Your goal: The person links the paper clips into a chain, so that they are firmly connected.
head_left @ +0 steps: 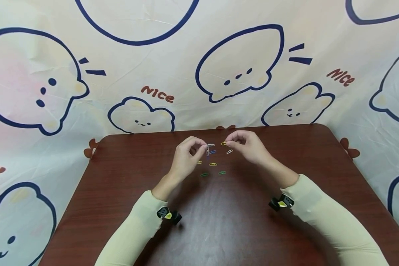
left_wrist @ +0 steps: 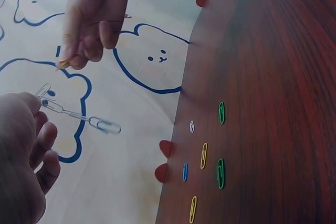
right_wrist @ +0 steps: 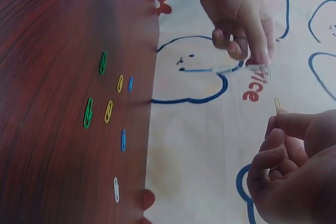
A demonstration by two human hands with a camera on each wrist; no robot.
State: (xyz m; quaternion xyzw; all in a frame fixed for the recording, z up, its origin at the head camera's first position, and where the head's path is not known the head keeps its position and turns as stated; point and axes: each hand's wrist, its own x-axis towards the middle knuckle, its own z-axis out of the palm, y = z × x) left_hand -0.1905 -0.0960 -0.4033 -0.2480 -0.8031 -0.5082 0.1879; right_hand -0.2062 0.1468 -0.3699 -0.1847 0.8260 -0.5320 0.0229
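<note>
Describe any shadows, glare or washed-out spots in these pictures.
Head view: soft sheen on the table, dark arm shadows either side; left wrist view: dimmer, left hand shaded; right wrist view: the left hand's pale clips blend into the light backdrop.

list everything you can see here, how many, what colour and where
green paper clips: 2, green, on the table, nearest the person
yellow paper clips: 2, yellow, middle row
blue paper clips: 2, blue, beyond the yellow
white paper clip: 1, white, rightmost on the table
held paper clip: 1, yellow, right hand
clip chain: 1, pale with a bluish end, left hand; clip count unclear
table: 1, reddish brown, under the loose clips
backdrop: cream, navy cartoons, around the table; sheet count unclear
wrist devices: 2, black, one per wrist
sleeves: 2, pale yellow, forearms
hands: 2, bare, left and right, above the table
</note>
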